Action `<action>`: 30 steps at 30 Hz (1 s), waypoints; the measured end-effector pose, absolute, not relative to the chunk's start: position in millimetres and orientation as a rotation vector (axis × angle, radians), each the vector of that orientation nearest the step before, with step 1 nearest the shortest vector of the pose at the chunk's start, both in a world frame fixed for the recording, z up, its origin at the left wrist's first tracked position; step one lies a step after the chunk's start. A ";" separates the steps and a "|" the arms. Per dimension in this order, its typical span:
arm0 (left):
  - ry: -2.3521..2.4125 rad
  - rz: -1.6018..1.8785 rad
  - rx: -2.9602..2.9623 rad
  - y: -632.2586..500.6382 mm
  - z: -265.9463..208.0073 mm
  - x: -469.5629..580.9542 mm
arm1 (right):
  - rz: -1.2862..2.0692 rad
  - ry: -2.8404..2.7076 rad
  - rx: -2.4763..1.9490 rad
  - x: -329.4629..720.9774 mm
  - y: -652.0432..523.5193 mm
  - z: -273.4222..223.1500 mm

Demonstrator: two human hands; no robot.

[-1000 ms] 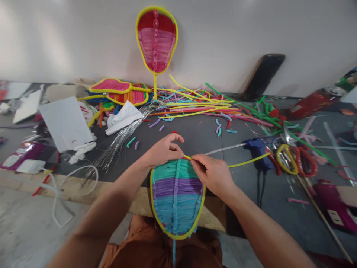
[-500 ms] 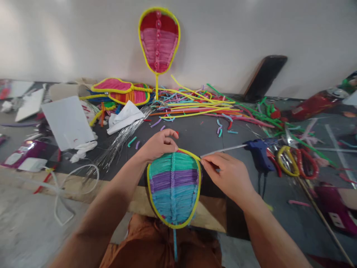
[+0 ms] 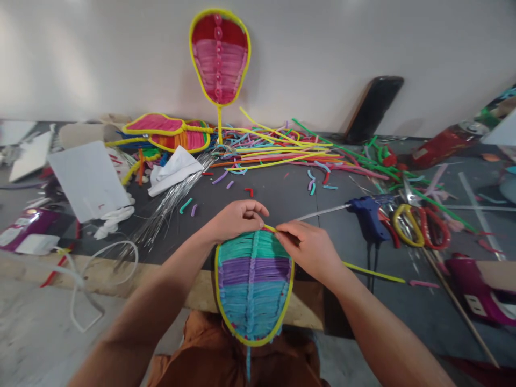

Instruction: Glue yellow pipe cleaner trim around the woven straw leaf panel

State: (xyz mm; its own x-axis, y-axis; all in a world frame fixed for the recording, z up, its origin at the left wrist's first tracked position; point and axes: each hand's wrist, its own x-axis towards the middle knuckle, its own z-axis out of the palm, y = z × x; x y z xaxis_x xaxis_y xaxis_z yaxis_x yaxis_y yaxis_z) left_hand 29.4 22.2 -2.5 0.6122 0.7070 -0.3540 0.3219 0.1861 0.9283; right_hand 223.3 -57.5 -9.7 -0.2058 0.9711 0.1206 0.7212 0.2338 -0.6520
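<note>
A paddle-shaped fan of pipe cleaners (image 3: 237, 298), with green, purple and blue bands and a yellow rim, lies tilted at the table's front edge, its blue stem pointing toward me. My left hand (image 3: 237, 219) pinches the fan's top edge with thumb and fingers. Just right of it, my right hand (image 3: 308, 246) has its fingertips closed on the yellow pipe cleaner (image 3: 269, 228) along the upper rim. A yellow length (image 3: 374, 272) shows beyond my right forearm; whether it joins the rim piece is hidden.
Behind stand a pink fan (image 3: 220, 64) and a pile of loose pipe cleaners (image 3: 282, 150). To the right are a blue glue gun (image 3: 370, 217), scissors (image 3: 409, 224), a phone (image 3: 374, 109) and a red can (image 3: 439, 145). Left lie white cards (image 3: 88, 180) and a white cable (image 3: 80, 274).
My right hand has moved left along the fan's upper rim, closer to my left hand. The fan sits slightly lower in view. More of the yellow length shows right of my forearm.
</note>
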 end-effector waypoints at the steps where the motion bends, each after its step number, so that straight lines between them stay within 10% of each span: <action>1: 0.941 0.329 1.427 22.6 -1.3 28.7 | 0.695 -1.968 -1.554 223.7 -57.3 -8.6; 30: 0.890 0.270 1.439 20.0 14.1 27.5 | 1.262 -1.708 -1.360 242.4 -56.1 6.1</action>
